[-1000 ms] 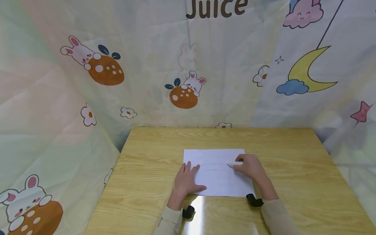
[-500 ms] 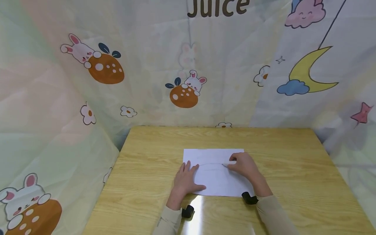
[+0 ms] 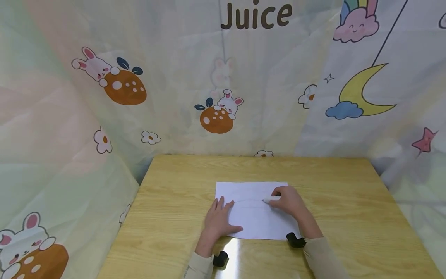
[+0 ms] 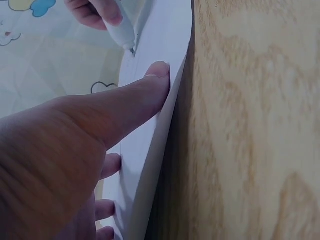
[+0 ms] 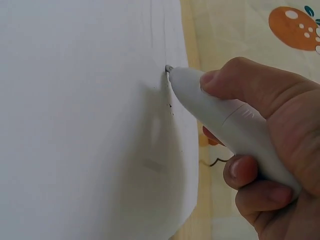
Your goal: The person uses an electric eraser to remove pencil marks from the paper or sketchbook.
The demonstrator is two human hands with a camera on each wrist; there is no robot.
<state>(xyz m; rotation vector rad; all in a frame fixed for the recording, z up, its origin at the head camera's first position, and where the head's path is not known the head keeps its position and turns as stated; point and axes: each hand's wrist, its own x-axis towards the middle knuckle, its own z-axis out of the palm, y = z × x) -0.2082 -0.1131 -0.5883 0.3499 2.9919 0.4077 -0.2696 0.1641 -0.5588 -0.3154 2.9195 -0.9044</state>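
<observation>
A sheet of white paper (image 3: 258,224) lies on the wooden table, with faint curved lines across it. The left hand (image 3: 217,221) rests on its left part, fingers spread; in the left wrist view the thumb (image 4: 145,92) presses near the paper's slightly raised edge. In the right hand (image 3: 290,201), gripped between thumb and fingers, is a thick white pen-shaped tool (image 5: 220,112) with a small metal tip. That tip touches the paper at one of the lines. Small dark specks dot the paper near the tool in the right wrist view.
The wooden table (image 3: 174,221) extends around the paper. Behind and beside it hangs a printed cloth (image 3: 174,77) with rabbits, flowers and a moon. Black curved pieces (image 3: 220,259) sit at the wrists, by the beige sleeves (image 3: 324,257).
The right hand has slid left across the paper with the white tool, mostly in the first half second. The left hand stays in place; the head view has tilted up slightly.
</observation>
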